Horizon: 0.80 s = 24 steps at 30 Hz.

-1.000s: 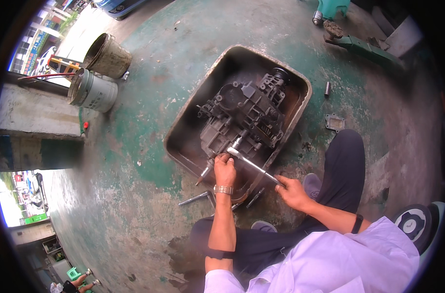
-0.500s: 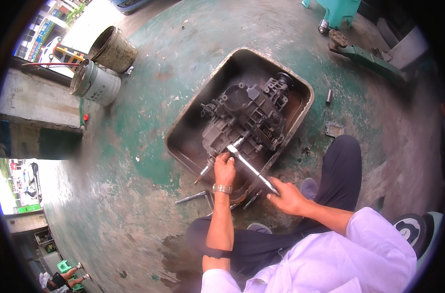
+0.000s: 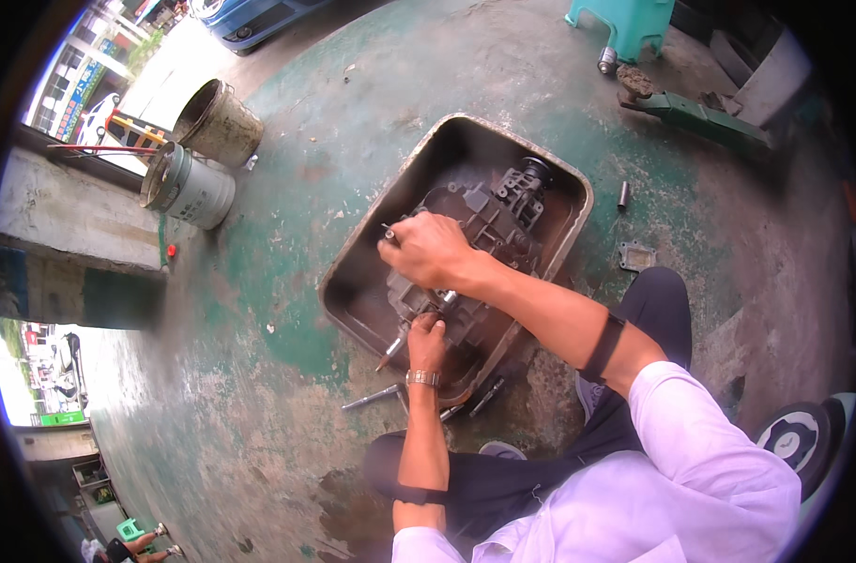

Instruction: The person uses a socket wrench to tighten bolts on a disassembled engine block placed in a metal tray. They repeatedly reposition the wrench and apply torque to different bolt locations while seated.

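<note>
A greasy gearbox-like metal assembly (image 3: pixel 484 208) lies in a deep rectangular tray (image 3: pixel 586 202) on the floor. My right hand (image 3: pixel 433 251) reaches across it, closed around a ratchet wrench (image 3: pixel 389 234); the handle's end pokes out past my fingers, and the hand hides most of the rest. At the assembly's near side, my left hand (image 3: pixel 428 340) is closed beside a bright socket piece (image 3: pixel 449 299). What its fingers grip is hidden. A slim metal rod (image 3: pixel 391 350) slants over the tray's rim next to that hand.
Bent-handled tool (image 3: pixel 372 398) and another bar (image 3: pixel 487 396) lie by the tray's near edge. To the right are a metal cylinder (image 3: pixel 623 196) and square flange (image 3: pixel 637 255). Two buckets (image 3: pixel 218 122) stand far left; a green stool (image 3: pixel 625 26) and jack-like arm (image 3: pixel 691 117) are far right.
My right hand has swung from the tray's near right side to the upper left over the assembly, with the ratchet wrench in it. My left hand stays at the assembly's near side.
</note>
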Each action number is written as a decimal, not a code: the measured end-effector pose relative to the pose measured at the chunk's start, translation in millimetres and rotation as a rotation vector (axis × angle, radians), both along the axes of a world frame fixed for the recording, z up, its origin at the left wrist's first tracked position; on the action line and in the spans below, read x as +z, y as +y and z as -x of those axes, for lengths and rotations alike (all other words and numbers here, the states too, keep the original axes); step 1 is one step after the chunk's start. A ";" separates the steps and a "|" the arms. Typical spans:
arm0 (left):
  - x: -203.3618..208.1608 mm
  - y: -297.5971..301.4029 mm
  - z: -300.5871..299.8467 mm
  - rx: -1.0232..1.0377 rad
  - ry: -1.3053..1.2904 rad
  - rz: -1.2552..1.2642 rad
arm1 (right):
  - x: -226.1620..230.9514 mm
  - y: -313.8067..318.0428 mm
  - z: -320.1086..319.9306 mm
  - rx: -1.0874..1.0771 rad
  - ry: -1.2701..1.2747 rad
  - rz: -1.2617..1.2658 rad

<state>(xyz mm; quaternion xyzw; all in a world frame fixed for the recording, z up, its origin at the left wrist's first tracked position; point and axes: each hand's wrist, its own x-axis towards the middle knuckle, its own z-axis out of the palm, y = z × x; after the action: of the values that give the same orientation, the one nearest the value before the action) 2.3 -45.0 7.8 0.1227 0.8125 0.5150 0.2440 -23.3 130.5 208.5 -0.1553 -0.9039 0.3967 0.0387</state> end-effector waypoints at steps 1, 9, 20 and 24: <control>2.6 0.0 -0.4 -0.056 0.055 0.048 | -5.0 -3.0 -23.1 0.018 0.096 -0.086; 7.6 2.8 -8.5 -0.022 0.044 0.085 | -79.6 -14.6 -240.3 -0.211 -0.290 0.393; 3.0 4.9 -9.4 0.052 0.111 0.045 | -207.3 -67.8 -211.9 0.002 -0.826 0.388; 2.4 1.0 -5.3 0.015 0.024 0.111 | -113.9 -44.0 -234.9 -0.023 -0.665 0.464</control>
<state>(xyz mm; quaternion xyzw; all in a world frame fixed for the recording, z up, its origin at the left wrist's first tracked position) 7.5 -44.0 10.2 0.1089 0.8437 0.4693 0.2368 211.6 86.5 94.6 -0.2897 -0.7518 0.5180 -0.2873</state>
